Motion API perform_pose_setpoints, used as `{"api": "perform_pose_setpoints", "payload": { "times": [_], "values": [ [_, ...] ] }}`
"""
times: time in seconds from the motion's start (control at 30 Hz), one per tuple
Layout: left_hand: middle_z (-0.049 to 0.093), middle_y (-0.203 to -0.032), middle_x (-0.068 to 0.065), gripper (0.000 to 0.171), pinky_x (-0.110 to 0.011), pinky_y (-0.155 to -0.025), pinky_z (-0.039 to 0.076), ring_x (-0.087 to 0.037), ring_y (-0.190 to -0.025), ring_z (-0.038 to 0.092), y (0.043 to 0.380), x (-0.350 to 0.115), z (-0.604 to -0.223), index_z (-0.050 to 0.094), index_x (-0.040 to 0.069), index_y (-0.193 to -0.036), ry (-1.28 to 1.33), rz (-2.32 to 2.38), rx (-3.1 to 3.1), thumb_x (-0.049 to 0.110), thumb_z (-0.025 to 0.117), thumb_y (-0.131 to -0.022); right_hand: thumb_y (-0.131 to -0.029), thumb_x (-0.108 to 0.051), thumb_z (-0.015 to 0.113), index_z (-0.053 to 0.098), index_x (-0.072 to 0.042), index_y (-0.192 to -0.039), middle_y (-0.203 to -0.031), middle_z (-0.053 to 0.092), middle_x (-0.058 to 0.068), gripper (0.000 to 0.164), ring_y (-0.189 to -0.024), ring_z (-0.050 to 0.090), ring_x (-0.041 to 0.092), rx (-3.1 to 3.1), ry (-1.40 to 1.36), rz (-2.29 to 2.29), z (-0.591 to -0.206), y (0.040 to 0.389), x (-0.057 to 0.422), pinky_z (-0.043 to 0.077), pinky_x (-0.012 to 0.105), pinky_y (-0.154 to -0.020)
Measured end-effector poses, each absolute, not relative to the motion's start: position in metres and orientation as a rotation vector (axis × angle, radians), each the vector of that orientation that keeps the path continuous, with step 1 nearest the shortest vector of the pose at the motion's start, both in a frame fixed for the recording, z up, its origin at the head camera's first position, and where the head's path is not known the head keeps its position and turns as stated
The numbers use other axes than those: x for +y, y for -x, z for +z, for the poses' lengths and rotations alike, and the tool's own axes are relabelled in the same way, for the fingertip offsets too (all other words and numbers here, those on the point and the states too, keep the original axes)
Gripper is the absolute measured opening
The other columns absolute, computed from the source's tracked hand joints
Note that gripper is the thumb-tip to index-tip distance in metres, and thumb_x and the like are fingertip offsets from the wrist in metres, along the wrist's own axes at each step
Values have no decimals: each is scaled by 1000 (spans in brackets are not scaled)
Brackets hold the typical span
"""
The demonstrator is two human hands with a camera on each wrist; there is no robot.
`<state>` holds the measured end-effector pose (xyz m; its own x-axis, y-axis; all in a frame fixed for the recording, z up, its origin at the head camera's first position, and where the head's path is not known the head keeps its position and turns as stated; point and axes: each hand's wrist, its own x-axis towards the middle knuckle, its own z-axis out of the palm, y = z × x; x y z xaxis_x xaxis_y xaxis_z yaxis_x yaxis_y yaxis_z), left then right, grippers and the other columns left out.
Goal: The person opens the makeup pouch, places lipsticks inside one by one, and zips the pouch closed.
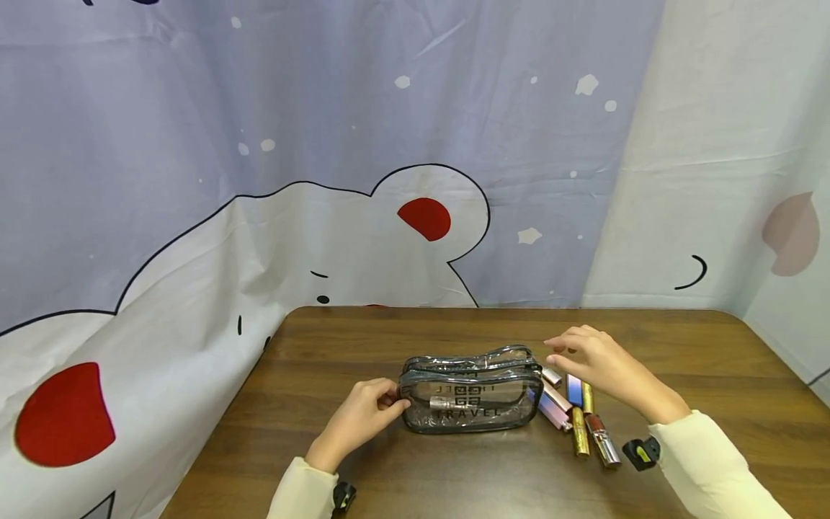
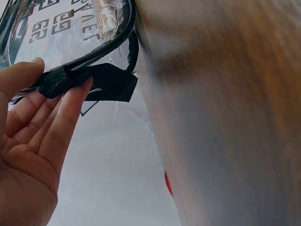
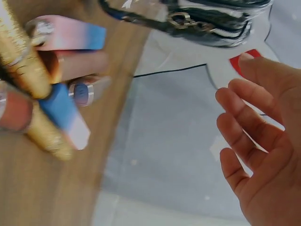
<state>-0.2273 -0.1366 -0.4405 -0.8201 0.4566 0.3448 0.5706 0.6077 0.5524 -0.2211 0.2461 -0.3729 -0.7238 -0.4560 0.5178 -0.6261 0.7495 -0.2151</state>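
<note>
A clear travel pouch (image 1: 483,425) with black edging and printed lettering stands on the wooden table. My left hand (image 1: 363,414) pinches its left end; in the left wrist view, thumb and fingers hold a black fabric tab (image 2: 59,82) there. Inside the pouch lies a small silvery tube (image 1: 442,403). My right hand (image 1: 606,367) hovers by the pouch's right end with fingers loosely bent and nothing in them. Beneath and beside it lie several lipstick tubes, among them a gold tube (image 1: 580,432), a red-and-silver tube (image 1: 603,441) and a pink-and-blue tube (image 3: 70,34).
The lipstick tubes sit in a loose cluster against the pouch's right side, some overlapping. Behind the wooden table (image 1: 363,331) hangs a printed curtain (image 1: 519,144), which also covers the left side.
</note>
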Motion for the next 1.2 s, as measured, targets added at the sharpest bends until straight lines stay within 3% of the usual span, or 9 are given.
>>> {"api": "perform_pose_setpoints", "payload": {
  "times": [0.4,0.87,1.2],
  "values": [
    [57,-76,9,11,-17,-58,46,0,-66,52,227,-137,-441,61,15,-80,860,-984,-2661,24,65,-83,-77,-10,69,69,-3,-93,-81,65,4,18,-68,54,16,-2556,-649,646,-425,228,265,44,24,-58],
    [57,-78,9,9,-17,-59,47,1,-67,53,225,-136,-439,62,15,-82,854,-1003,-2679,23,65,-84,-77,-14,69,69,-1,-91,-83,67,7,19,-74,56,20,-2622,-570,664,-450,239,266,44,34,-65],
    [57,-78,9,9,-17,-59,47,0,-67,53,226,-136,-440,62,15,-82,842,-1008,-2687,23,65,-83,-76,-18,70,70,-5,-88,-71,61,-5,18,-69,50,14,-2708,-542,611,-455,248,264,39,33,-62]
  ]
}}
